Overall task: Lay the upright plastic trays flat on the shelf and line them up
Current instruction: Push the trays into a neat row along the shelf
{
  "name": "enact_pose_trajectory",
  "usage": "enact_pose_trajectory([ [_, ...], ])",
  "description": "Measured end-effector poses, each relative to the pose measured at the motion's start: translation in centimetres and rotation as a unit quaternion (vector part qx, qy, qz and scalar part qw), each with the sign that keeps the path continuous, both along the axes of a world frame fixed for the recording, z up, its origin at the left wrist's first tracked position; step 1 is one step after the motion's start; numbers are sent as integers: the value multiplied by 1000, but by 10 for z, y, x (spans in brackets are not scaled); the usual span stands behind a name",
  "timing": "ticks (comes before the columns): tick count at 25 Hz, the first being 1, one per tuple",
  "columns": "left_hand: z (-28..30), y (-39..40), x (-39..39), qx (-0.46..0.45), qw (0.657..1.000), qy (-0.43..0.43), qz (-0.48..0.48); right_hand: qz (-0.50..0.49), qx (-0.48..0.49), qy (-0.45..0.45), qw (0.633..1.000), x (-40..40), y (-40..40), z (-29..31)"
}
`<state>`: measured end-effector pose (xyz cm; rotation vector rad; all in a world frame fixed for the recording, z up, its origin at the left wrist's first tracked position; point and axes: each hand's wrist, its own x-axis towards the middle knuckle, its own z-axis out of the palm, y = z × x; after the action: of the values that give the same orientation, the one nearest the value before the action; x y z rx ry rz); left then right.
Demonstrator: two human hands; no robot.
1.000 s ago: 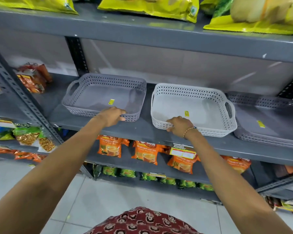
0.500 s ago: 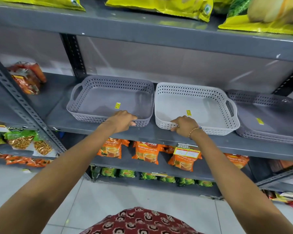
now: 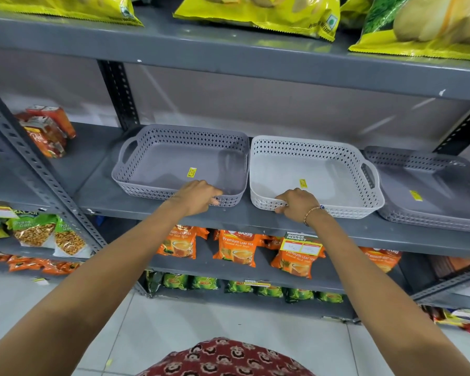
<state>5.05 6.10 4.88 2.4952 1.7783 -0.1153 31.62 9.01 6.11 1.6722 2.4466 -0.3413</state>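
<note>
The near rims of a grey perforated plastic tray (image 3: 174, 164) and a white perforated plastic tray (image 3: 310, 172), laid flat and touching on the grey metal shelf (image 3: 255, 215), are gripped by the left hand (image 3: 198, 196) and right hand (image 3: 299, 203).

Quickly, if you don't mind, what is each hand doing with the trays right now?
Left hand: closed on the front rim of the grey tray.
Right hand: closed on the front rim of the white tray.

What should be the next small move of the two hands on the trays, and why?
Probably draw the white tray slightly toward the shelf edge with the right hand. Its front wall seems to sit a little further back than that of the grey tray, held by the left hand. Both lie flat, sides nearly touching, so only the fronts need lining up.
</note>
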Motion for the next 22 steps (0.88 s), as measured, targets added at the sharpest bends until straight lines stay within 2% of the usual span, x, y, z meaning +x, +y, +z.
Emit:
enact_pose_trajectory([
  [22, 10, -9, 10, -33, 999, -6, 30, -7, -10, 14, 1000, 1, -4, 5],
])
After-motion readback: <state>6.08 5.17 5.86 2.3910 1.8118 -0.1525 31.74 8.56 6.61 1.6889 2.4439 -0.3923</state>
